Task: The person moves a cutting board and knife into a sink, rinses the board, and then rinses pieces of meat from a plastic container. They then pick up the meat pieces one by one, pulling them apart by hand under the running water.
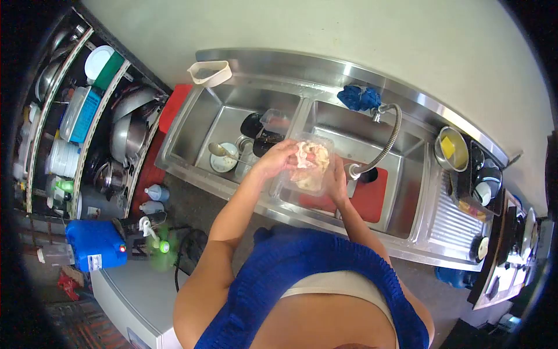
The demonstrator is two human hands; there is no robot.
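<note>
Over the divider between the two sink basins is a clear plastic container (318, 185), tilted so its inside faces me. Pale, soft pieces that look like raw chicken (318, 156) fill it. My right hand (335, 181) grips the container along its right side. From the left, my left hand (279, 159) reaches over the rim, its fingers closed on some of the pale pieces; part of the fingertips is hidden among them. Below the container, a red cutting board (372, 195) lies in the right basin, with a small dark cup (367, 174) on it.
The left basin holds a white bowl (223, 163), a ladle (218, 149), dark dishes (252, 125) and a clear tub (275, 120). A flexible faucet (396, 134) arches over the right basin. A metal bowl (459, 160) with a yellow sponge stands on the drainboard. Shelves of pots (128, 136) stand left.
</note>
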